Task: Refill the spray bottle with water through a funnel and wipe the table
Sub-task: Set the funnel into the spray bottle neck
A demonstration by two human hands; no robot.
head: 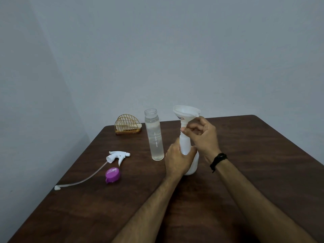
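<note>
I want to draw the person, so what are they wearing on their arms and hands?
Both forearms are bare, with no sleeves showing and no gloves. The left hand has nothing on it, no ring or band that shows. The right hand has a black band around its wrist, like a watch or a strap; its face cannot be seen. A short black end hangs loose from it.

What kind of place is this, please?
Probably a plain room at home, though that is uncertain: a dark wooden table set in a bare wall corner, with a gold wire napkin holder on it.
</note>
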